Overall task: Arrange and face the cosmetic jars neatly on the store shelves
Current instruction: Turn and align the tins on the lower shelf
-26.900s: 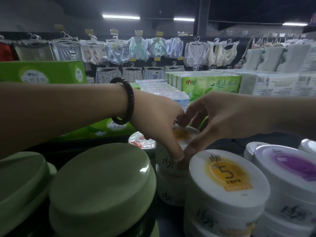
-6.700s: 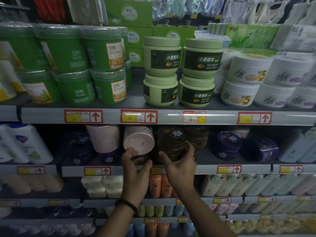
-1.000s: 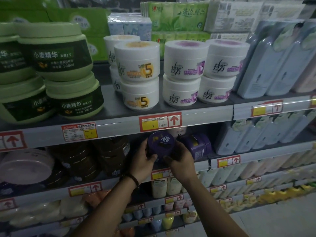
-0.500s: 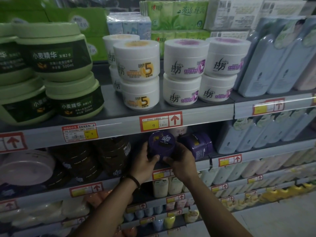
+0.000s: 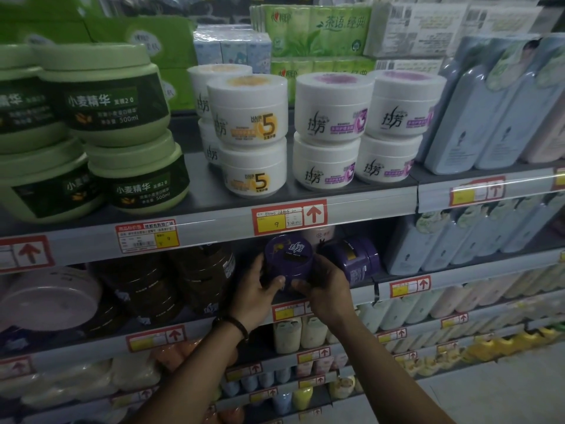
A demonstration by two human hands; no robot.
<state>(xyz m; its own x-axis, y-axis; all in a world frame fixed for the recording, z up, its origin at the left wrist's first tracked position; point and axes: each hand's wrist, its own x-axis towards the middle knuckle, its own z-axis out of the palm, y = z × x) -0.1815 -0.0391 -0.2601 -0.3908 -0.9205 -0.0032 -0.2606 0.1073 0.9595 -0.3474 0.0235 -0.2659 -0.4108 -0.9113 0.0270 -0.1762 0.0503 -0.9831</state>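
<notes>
Gripping purple jar, left hand, right hand

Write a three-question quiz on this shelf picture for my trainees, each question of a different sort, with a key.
1. True or false: the left hand and the right hand both grip the purple jar.
2. Multiple choice: the white jars marked 5 at the shelf front are stacked A) one high, B) two high, C) three high.
3. Fill in: the number handwritten on the yellow price tag just above the held jar is ___.

Key: 1 true; 2 B; 3 nine (9).
</notes>
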